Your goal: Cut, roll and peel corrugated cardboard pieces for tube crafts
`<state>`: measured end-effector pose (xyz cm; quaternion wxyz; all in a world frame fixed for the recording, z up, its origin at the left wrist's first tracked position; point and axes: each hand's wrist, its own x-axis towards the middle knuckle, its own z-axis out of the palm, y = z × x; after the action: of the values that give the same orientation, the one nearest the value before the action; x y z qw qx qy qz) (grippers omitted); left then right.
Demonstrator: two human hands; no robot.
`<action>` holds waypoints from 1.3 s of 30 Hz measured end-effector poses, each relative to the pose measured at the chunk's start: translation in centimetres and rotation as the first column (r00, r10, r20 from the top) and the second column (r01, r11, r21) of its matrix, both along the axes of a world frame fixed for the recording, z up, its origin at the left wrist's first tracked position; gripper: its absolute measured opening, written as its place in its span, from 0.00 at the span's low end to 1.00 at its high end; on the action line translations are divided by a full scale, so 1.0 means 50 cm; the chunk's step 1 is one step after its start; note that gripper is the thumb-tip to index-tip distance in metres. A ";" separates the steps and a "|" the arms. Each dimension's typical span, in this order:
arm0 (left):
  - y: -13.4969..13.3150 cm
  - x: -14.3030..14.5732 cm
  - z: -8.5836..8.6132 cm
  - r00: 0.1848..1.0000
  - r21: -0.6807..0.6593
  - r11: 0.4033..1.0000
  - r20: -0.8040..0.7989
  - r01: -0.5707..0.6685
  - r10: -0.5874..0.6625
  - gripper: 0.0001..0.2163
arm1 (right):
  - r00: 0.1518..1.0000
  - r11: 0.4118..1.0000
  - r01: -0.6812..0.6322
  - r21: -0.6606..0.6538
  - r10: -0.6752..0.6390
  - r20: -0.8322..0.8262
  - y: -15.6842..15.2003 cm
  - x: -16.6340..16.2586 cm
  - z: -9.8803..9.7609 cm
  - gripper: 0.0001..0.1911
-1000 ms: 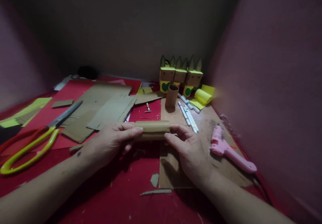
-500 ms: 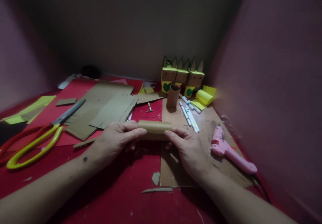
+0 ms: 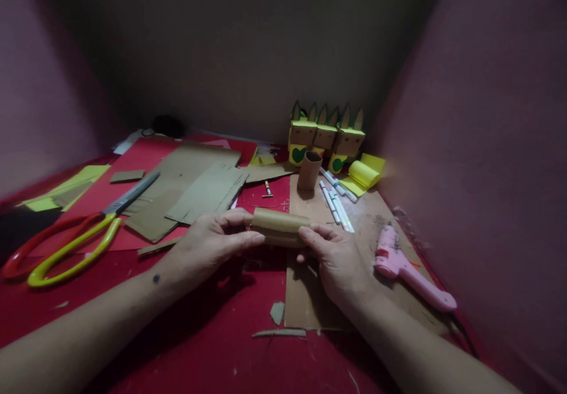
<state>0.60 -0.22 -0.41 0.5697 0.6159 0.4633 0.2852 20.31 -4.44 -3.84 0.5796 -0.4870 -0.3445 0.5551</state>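
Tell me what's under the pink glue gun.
A brown cardboard sheet lies under the glue gun, resting on the red table. The sheet shows dark marks near the gun. The patch directly beneath the gun is covered, so anything there cannot be seen.

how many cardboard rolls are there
2. The held roll lies sideways between the left hand and right hand; the upright roll stands before the eared paper figures. None looks hidden.
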 end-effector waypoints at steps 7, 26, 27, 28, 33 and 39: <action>0.002 0.007 0.001 0.992 -0.032 0.999 0.122 -0.024 0.028 0.13 | 0.994 0.999 0.041 -0.022 -0.043 -0.099 0.007 -0.003 0.012 0.15; 0.014 -0.004 -0.014 0.982 -0.094 0.989 0.137 -0.118 0.130 0.14 | 0.992 0.992 -0.108 0.072 0.103 0.079 -0.011 -0.007 0.017 0.06; 0.014 -0.005 -0.013 0.982 -0.093 0.988 0.135 -0.124 0.136 0.14 | 0.991 0.992 -0.106 0.071 0.100 0.085 -0.011 -0.008 0.019 0.06; 0.015 -0.005 -0.012 0.980 -0.093 0.987 0.135 -0.132 0.144 0.14 | 0.991 0.992 -0.104 0.070 0.097 0.096 -0.011 -0.008 0.021 0.05; 0.018 -0.002 -0.005 0.973 -0.107 0.980 0.147 -0.165 0.180 0.12 | 0.995 0.998 -0.046 0.039 0.042 0.094 -0.012 -0.007 0.027 0.09; 0.023 -0.007 -0.006 0.969 -0.134 0.978 0.173 -0.157 0.179 0.11 | 0.987 0.987 0.127 0.099 -0.136 0.091 -0.010 0.001 0.023 0.07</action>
<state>0.24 0.95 -0.73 0.6196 0.5102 0.4757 0.3599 20.34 -4.96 -2.68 0.6197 -0.5077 -0.3647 0.4746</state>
